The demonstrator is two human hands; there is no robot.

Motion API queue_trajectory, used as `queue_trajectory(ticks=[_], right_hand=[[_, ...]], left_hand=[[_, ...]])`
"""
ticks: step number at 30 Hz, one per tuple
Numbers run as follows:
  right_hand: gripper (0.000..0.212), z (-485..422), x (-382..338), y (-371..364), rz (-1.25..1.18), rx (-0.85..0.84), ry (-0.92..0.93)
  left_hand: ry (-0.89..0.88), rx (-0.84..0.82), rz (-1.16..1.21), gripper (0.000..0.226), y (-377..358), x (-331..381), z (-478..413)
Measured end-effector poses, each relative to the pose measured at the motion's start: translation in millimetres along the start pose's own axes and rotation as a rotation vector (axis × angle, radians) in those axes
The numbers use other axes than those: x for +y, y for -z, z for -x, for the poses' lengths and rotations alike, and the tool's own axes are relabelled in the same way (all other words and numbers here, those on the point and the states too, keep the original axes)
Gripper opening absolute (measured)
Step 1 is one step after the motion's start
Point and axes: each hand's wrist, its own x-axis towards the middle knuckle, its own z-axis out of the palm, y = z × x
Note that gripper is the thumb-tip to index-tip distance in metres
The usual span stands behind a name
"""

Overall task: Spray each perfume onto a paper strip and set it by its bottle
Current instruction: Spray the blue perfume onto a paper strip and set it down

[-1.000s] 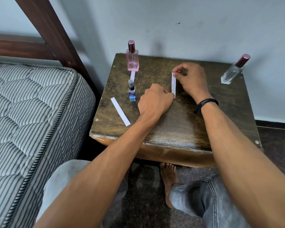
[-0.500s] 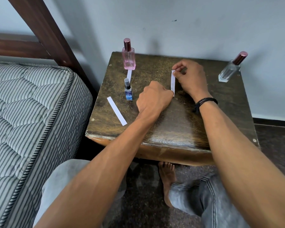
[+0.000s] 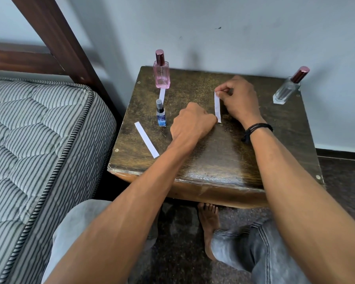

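A white paper strip was laid slantwise near the front left of the dark, worn wooden table. Beyond it, the left hand was rested on the tabletop with fingers curled, its knuckles met by the lower end of a second white paper strip; whether that end was gripped could not be told. The upper end was pinched between the thumb and fingertips of the right hand. Left of the hands, a small blue glass bottle with a grey cap was stood upright. Behind it a third white paper strip was laid, reaching the base of a pink glass bottle with a maroon cap. A clear glass bottle with a maroon cap was stood at the far right corner.
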Motion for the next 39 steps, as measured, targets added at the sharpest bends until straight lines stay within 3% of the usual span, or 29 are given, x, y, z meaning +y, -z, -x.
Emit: queue_trajectory(ticks=[6,20,31,35,39], right_hand=[[0.011,-0.2,0.1,1.6,0.017,-0.001,0.007],[0.011,1.7,-0.8,2.0,0.018,-0.014,0.004],[0.009,0.4,1.1,4.1,-0.171,0.061,-0.058],[0.01,1.2,-2.7,7.9,-0.275,0.08,-0.06],[0.013,1.4,-12.7,15.2,-0.422,0.132,-0.099]], left_hand=[[0.019,-0.023,0.086,0.019,7.5,-1.1,-2.2],[-0.03,0.02,0.037,0.015,8.8,-1.3,2.9],[-0.038,0.007,-0.004,0.02,12.5,3.6,12.7],[-0.248,0.034,0.0,0.029,29.4,23.1,28.7],[-0.609,0.281,0.172,0.03,83.9,49.3,50.1]])
